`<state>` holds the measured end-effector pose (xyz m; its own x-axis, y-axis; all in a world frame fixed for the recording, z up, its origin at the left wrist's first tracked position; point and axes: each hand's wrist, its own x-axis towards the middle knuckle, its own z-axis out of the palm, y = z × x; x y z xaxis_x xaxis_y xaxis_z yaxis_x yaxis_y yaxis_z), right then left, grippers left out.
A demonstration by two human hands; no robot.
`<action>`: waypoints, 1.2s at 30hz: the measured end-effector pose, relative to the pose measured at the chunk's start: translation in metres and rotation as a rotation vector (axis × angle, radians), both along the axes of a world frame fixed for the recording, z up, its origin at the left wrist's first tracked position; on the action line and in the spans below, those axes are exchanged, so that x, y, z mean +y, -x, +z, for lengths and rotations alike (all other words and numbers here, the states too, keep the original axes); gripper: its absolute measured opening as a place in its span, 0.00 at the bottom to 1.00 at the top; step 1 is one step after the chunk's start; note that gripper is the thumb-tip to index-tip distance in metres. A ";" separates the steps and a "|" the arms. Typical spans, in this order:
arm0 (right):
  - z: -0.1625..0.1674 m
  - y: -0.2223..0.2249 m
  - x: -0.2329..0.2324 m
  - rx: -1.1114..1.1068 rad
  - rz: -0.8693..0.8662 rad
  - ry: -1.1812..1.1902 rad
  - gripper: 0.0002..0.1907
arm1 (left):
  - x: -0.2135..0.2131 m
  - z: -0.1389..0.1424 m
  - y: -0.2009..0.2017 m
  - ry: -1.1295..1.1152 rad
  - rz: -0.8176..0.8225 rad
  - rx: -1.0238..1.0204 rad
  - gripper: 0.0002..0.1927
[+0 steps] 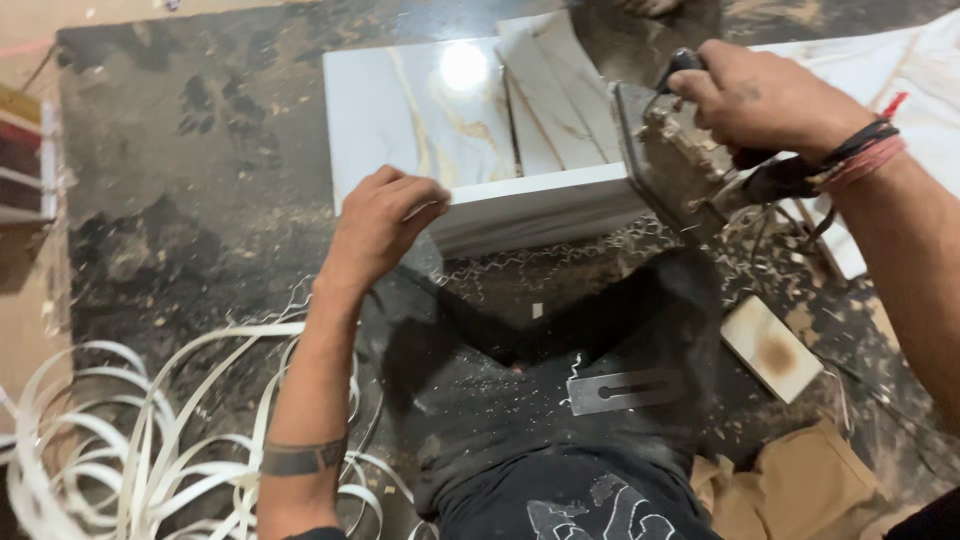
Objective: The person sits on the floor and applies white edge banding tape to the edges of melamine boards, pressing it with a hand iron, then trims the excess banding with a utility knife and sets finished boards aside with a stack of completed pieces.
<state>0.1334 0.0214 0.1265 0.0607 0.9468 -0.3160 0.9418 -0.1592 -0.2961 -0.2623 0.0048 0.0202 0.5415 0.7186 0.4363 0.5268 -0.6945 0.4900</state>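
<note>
Strips (pixel 130 440) of white edging are lying in loose coils on the dusty floor (pixel 200 150) at the far left. Next to them, the left hand (pixel 385 225) is pressing down on the near corner of a white marbled board (pixel 430 120), fingers curled over its front edge and clamped on it. Cut panels (pixel 555 100) are resting on the board's far side. Below, a flat metal blade (pixel 625 390) is lying on the person's dark trouser leg, dusted with shavings. To the right, the right hand (pixel 765 100) is gripping the handle of a grimy trimmer (pixel 675 160), closed tight around it, and the tool is sitting at the board's right end against the front edge. A small offcut (pixel 770 350) is lying on the floor below. Judging from this, the left fingers are resting on the same edge the tool is riding, so a slip along it could reach them; the loose blade could also slide off the leg.
</note>
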 end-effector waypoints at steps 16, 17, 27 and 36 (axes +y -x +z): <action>0.007 0.179 0.022 0.203 0.208 0.041 0.22 | 0.001 -0.016 0.024 0.340 0.119 -0.210 0.10; 0.007 0.182 0.023 0.194 0.228 0.035 0.23 | 0.002 -0.019 0.026 0.405 0.103 -0.287 0.11; -0.001 0.202 0.028 0.231 0.285 0.037 0.24 | 0.026 -0.062 0.034 0.842 0.098 -0.455 0.14; -0.019 0.197 0.038 0.177 0.360 -0.090 0.26 | 0.032 -0.105 0.018 0.767 0.076 -0.558 0.15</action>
<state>-0.0634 0.0592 0.1080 -0.3275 0.9219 -0.2071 0.8660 0.2052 -0.4560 -0.2807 0.0367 -0.0844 0.3379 0.9411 0.0126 0.1095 -0.0526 0.9926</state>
